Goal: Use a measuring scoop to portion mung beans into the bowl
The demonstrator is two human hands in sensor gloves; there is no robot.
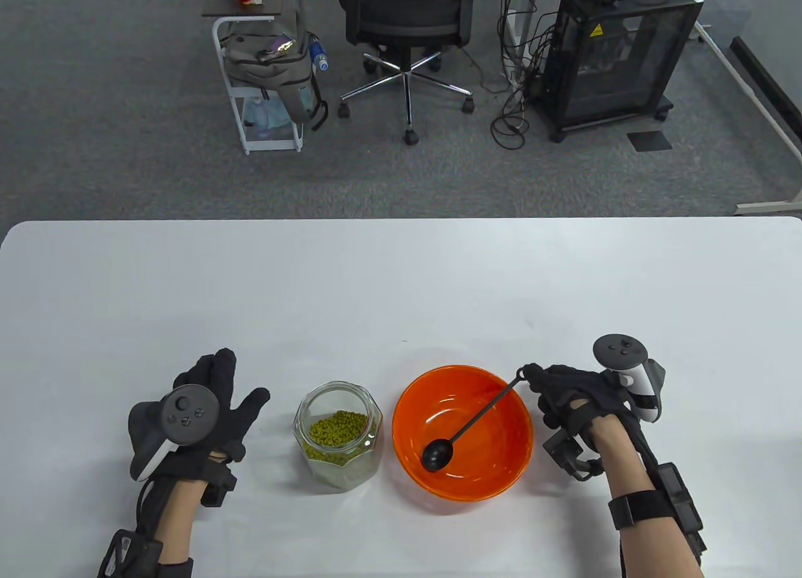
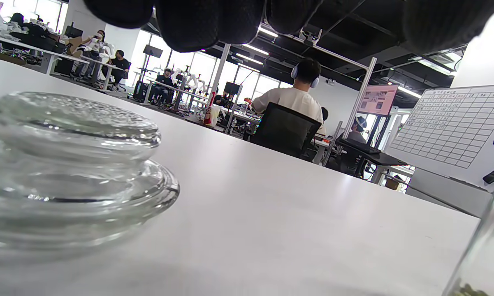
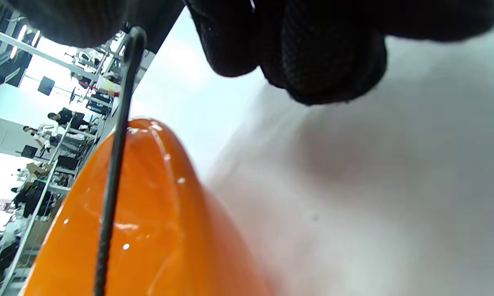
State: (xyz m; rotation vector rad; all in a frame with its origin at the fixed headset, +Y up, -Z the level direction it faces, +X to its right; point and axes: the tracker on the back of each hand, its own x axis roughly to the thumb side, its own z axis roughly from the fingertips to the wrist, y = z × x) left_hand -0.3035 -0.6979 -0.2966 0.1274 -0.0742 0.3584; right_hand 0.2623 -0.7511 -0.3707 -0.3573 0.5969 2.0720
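Table view: right hand (image 1: 573, 393) at lower right pinches the scoop (image 1: 467, 424) handle, spoon end inside the orange bowl (image 1: 501, 478); left hand (image 1: 210, 415) lies flat, fingers relaxed, holding nothing.

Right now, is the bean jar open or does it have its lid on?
Open. In the table view the jar has no lid, and the mung beans show through its mouth. A glass lid lies on the table.

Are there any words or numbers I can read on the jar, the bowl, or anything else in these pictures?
None can be read.
Jar and bowl: no labels.
Black cabinet: a yellow warning sticker, too small to read.
Whiteboard chart: writing too small and blurred.
Pink screen: blurred.
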